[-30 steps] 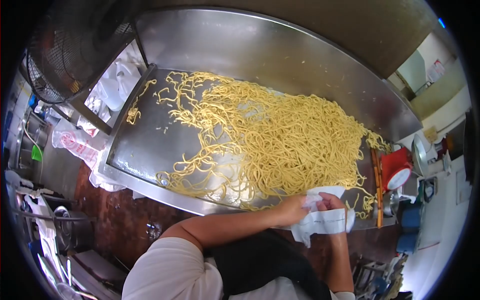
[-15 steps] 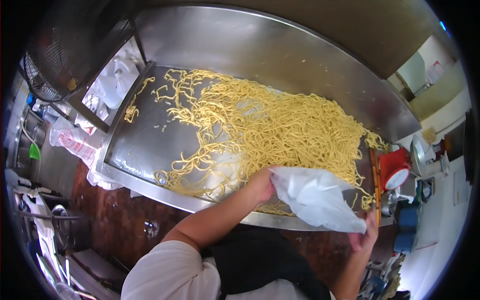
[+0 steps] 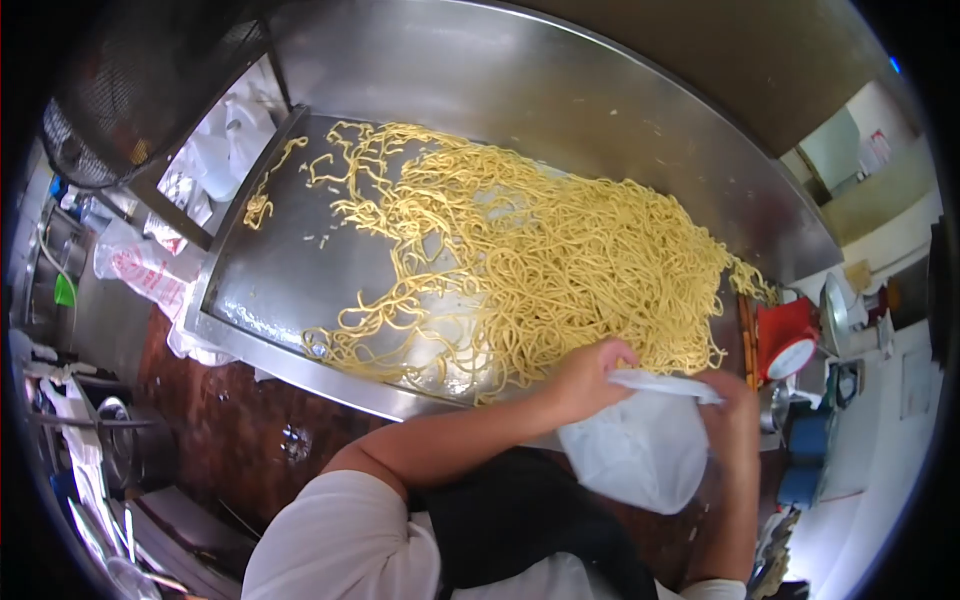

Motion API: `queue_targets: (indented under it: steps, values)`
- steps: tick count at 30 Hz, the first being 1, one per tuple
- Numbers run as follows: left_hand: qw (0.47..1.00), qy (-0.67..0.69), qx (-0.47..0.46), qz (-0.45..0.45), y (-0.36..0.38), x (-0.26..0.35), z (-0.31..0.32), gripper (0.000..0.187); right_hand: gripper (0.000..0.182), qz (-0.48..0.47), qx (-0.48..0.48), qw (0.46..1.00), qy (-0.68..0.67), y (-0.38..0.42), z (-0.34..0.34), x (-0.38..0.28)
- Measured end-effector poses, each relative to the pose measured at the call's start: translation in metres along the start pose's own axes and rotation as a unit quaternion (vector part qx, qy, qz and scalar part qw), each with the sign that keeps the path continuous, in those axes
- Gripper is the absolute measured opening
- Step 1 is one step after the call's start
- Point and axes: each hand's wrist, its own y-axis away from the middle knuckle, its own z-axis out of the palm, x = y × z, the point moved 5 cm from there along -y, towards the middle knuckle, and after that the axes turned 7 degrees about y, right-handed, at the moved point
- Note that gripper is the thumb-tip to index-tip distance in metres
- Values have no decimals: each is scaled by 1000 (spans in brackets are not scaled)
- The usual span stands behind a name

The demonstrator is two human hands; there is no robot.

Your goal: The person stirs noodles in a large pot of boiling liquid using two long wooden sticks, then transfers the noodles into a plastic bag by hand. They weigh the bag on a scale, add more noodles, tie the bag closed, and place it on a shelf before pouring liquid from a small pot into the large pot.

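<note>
A translucent white plastic bag (image 3: 645,450) hangs between my hands at the front edge of a steel tray table (image 3: 340,377). Its body is puffed out below its gathered top edge. My left hand (image 3: 590,380) is closed on the left end of that edge, thumb and fingers pinching it. At the right end, my right hand (image 3: 732,400) grips the plastic; its fingertips are partly hidden and a little blurred. Just beyond the bag lies a wide heap of yellow noodles (image 3: 590,260), with loose strands (image 3: 370,315) spread to the left.
A red scale (image 3: 783,340) with a round white dial stands right of the tray, beside bamboo sticks (image 3: 747,340). A wire-caged fan (image 3: 110,110) is at upper left, near white plastic jugs (image 3: 225,155). A plastic bag with red print (image 3: 150,270) hangs at the tray's left side.
The bag has swung from lying stretched sideways to hanging down and puffed out. My right hand has risen to the bag's top edge; my left hand has shifted right.
</note>
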Motion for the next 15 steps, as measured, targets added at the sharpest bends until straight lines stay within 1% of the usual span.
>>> queue_targets:
  steps: [1, 2, 3, 4, 5, 6, 7, 8, 10, 11, 12, 14, 15]
  values:
    - [1000, 1, 12, -2, 5, -13, -11, 33, 39, -11, 55, 998, 2, -3, -18, 10]
    - [993, -107, -50, -24, 11, -38, -15, 35, 35, -21, 109, 994, 1, -4, -38, 14]
    - [969, -213, -116, -48, 17, -59, -17, 36, 35, -3, 80, 996, -42, -9, -48, 15]
    - [969, -215, -108, -54, 20, -66, -23, 36, 36, 15, 52, 995, -83, -14, -58, 12]
    - [982, -67, -120, -132, 23, -77, -24, 35, 39, 10, -19, 1000, 0, -20, -63, 5]
    - [967, 86, -128, -204, 28, -90, -21, 33, 39, 4, -25, 1000, -2, -27, -69, -14]
    - [846, 443, -76, -287, 32, -114, -5, 33, 39, -100, -75, 991, 37, -33, -64, -52]
    - [845, 447, -67, -287, 34, -121, 0, 33, 41, -205, -124, 968, 75, -37, -54, -88]
    - [769, 573, -51, -277, 37, -124, 12, 38, 48, -328, -102, 938, 45, -48, -25, -140]
    - [777, 557, -48, -287, 39, -117, 18, 45, 43, -349, -119, 929, -2, -55, 0, -164]
    - [775, 562, -43, -285, 43, -107, 20, 45, 38, -369, -136, 918, -48, -63, 28, -187]
    - [815, 520, -18, -254, 49, -92, 20, 49, 28, -299, -262, 918, -12, -84, 99, -209]
    - [851, 481, -15, -210, 48, -101, 22, 42, 24, -302, -279, 910, 60, -96, 139, -215]
